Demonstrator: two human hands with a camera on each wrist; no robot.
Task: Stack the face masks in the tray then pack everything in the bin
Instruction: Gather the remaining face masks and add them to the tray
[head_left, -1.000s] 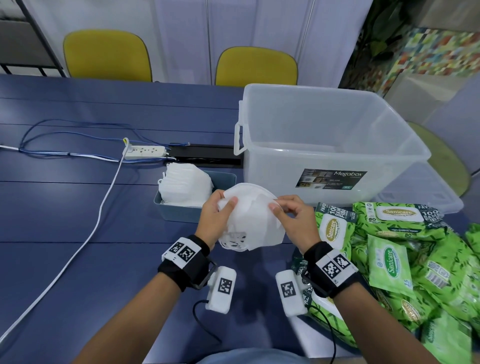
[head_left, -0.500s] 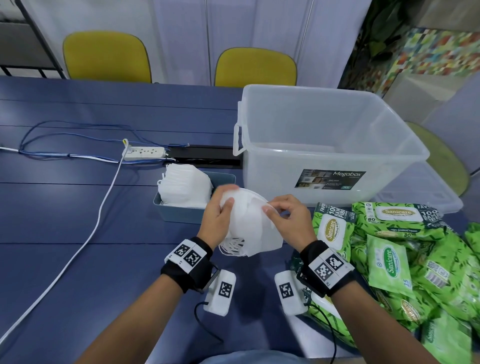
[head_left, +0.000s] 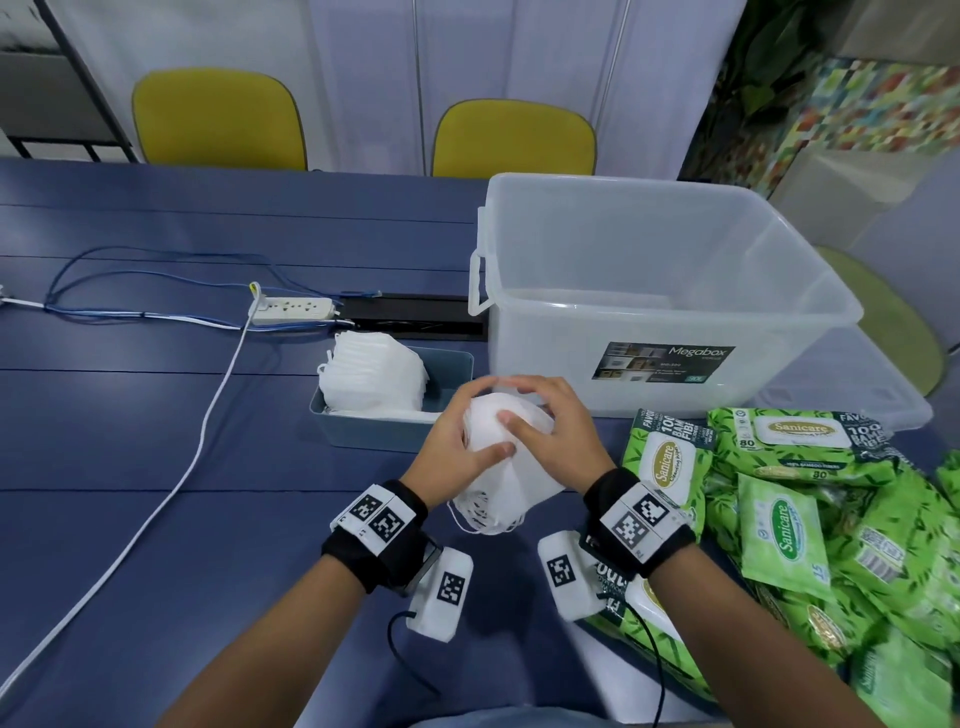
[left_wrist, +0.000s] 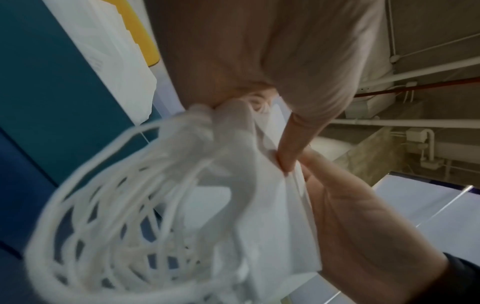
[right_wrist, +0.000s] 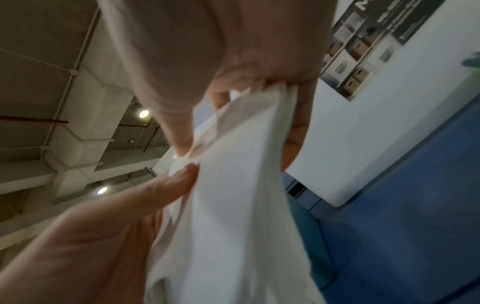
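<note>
Now, step in hand: stacking; a bundle of face masks (head_left: 511, 457) is pressed together between both hands, above the tabletop (head_left: 156, 441), just in front of the tray (head_left: 382, 431).
Left hand (head_left: 457, 452): its grip is curled round the left side of the bundle, thumb on top.
Right hand (head_left: 553, 441): fingers curled over the top and right side, pinching the mask edges.
Tray content: a white mask stack (head_left: 374, 379) already stands in its left part.
Next move: I judge the bundle must go into the free right part of the tray, with the ear loops (left_wrist: 109, 216) tucked in.
Bin (head_left: 660, 291): seems empty, label reads "Megabox".
Green wipe packs (head_left: 800, 436): "Sanicare", "80"; the smaller print is probably too blurred.
</note>
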